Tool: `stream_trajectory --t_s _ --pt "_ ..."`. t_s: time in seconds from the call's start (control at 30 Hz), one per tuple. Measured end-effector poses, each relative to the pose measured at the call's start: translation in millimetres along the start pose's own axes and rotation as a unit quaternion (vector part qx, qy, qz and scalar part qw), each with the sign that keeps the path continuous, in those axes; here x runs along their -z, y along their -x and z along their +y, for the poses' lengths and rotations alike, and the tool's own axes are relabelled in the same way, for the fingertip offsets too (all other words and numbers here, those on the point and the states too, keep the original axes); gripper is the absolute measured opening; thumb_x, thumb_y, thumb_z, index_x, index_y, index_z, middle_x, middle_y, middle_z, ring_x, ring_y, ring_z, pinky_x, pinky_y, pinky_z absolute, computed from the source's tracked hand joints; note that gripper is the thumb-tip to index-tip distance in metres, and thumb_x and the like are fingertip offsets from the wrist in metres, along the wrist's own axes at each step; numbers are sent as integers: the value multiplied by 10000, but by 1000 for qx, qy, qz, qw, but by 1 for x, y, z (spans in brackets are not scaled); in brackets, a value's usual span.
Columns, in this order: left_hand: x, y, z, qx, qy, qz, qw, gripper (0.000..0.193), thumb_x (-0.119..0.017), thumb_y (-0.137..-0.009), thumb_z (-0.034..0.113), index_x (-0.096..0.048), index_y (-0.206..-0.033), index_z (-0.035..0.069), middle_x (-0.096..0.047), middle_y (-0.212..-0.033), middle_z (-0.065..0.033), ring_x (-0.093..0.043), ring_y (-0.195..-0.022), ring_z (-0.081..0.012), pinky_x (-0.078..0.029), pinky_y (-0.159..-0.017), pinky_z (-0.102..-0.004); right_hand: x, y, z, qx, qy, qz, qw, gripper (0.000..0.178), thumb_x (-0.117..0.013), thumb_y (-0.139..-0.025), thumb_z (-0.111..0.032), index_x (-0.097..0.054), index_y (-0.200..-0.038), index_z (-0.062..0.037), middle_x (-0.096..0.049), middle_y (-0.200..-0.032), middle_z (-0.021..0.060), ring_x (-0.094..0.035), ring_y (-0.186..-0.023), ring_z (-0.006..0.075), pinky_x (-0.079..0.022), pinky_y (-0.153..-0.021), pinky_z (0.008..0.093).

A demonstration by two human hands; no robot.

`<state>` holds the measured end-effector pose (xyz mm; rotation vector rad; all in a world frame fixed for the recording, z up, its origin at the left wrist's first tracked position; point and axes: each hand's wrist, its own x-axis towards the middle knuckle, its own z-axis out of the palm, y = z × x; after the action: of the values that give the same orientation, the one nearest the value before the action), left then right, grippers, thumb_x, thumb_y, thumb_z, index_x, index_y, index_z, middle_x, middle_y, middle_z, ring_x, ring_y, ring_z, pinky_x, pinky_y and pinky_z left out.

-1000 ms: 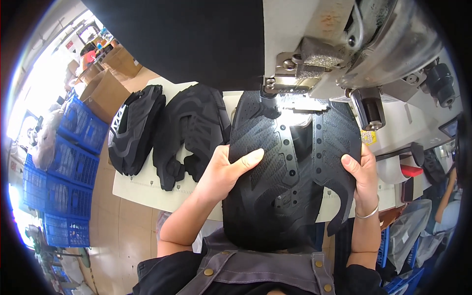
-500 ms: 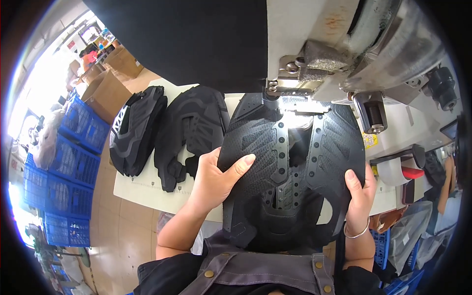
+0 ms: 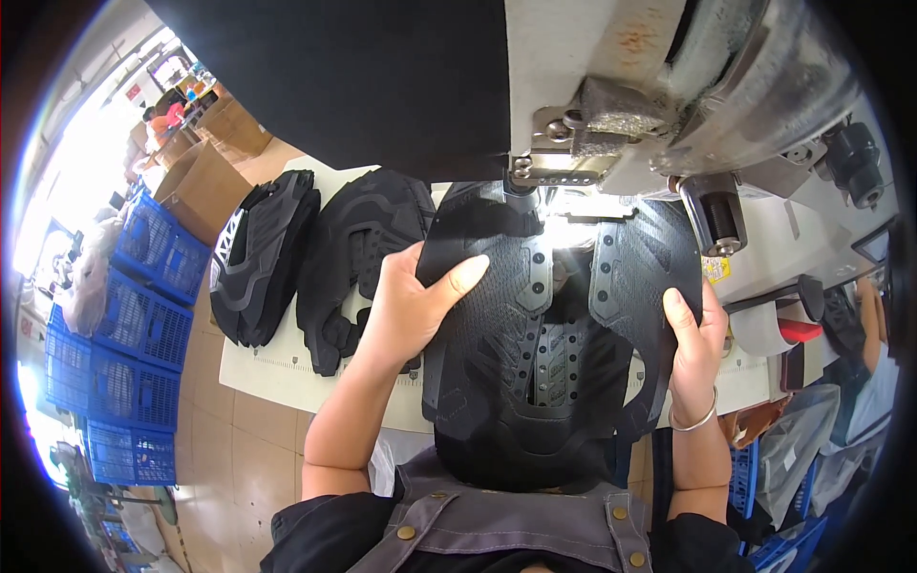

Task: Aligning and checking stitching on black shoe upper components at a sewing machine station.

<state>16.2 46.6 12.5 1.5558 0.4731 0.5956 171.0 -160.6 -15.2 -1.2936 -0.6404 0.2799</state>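
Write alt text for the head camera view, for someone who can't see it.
Two hands hold a black perforated shoe upper flat under a sewing machine: the left hand presses its left side, the right hand grips its right edge. Two stacks of black uppers lie on the table to the left, with blue crates on the floor beyond.

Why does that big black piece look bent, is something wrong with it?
Nothing looks damaged. The black shoe upper piece bows only because the left hand and right hand hold it up to the sewing machine. Two stacks of black pieces lie tidy on the table.
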Motion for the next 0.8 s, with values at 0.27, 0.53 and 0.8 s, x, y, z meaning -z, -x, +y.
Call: stream_trajectory --t_s 0.27,0.53,0.8 --pt "1 -20 1 -42 4 3 999 245 -636 -805 153 -593 -918 -60 -620 -803 -36 -539 -716 -57 -455 -669 -207 -3 -28 -2 -5 -34 -17 999 262 -522 -847 -93 -536 -1082 22 -592 -946 33 -537 -822 77 -423 -742 202" --pt "5 -44 2 -44 13 -1 999 265 -637 -802 136 -581 -962 -68 -620 -846 -45 -541 -742 -66 -458 -678 -205 -5 -44 4 9 -46 -26 999 282 -510 -846 -79 -522 -1110 20 -589 -947 29 -539 -813 73 -435 -728 208" --pt "5 -48 1 -51 45 -21 997 260 -630 -817 159 -582 -953 -57 -610 -870 -38 -532 -742 -60 -453 -683 -208 -5 -48 8 -4 -57 -17 998 266 -500 -847 -75 -528 -1093 23 -584 -936 27 -530 -797 68 -430 -720 202"
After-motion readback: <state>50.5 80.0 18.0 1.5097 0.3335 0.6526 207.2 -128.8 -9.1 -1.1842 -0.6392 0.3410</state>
